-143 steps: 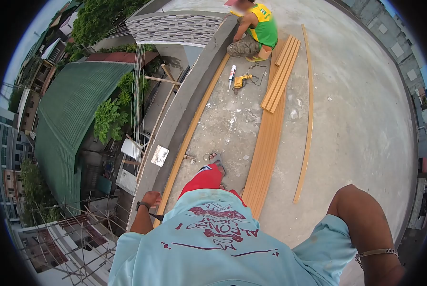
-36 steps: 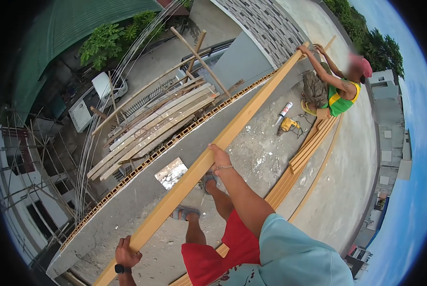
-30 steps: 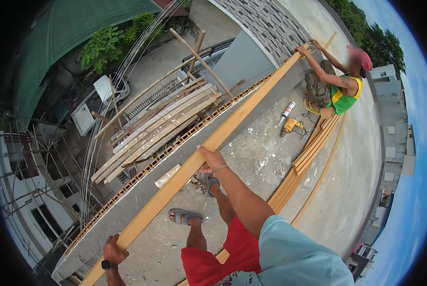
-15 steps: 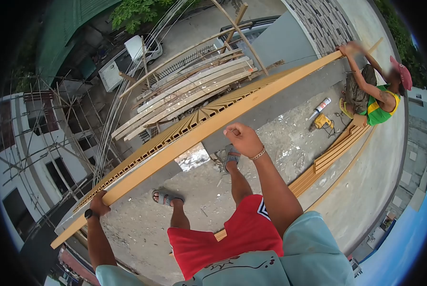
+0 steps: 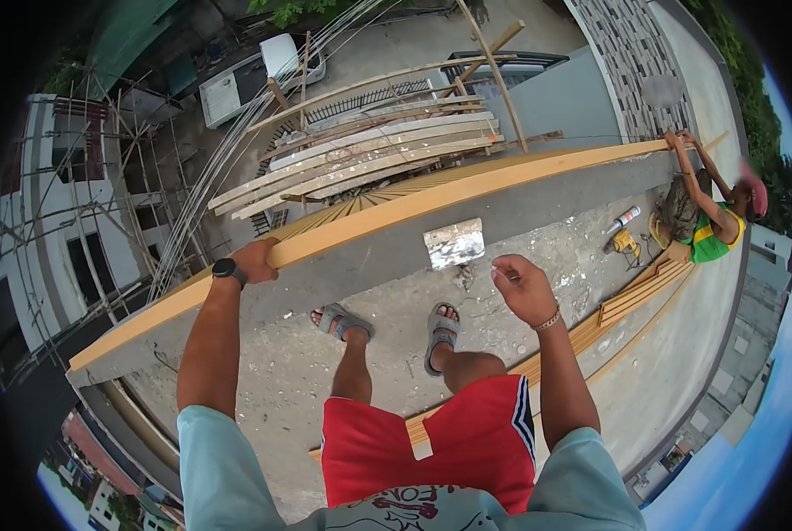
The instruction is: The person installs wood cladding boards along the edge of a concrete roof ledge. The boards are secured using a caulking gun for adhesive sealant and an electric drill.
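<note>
A long tan plank [image 5: 431, 196] runs slantwise along the outer edge of a grey ledge. Near its left part, my left hand [image 5: 256, 260], with a dark watch on the wrist, is wrapped over the plank. My right hand [image 5: 524, 290] is raised over the floor, apart from the plank. Its fingers are curled together, and whatever they may hold is too small to make out. At the plank's far right end, a co-worker's hands [image 5: 679, 142] rest on it. A short paint-spattered board [image 5: 454, 244] lies on the ledge between my right hand and the plank.
A sealant tube [image 5: 624, 219] and a yellow power drill [image 5: 624, 243] lie near the crouching co-worker [image 5: 710, 221]. Stacked tan strips [image 5: 630, 305] stretch along the floor to my right. Beyond the ledge are weathered lumber [image 5: 369, 150], cables [image 5: 228, 142] and a drop to a street.
The plank has turned and lies along the ledge edge, its ribbed hollow side now mostly hidden. My right hand has drawn away from it. My left hand still grips it; the view has shifted.
</note>
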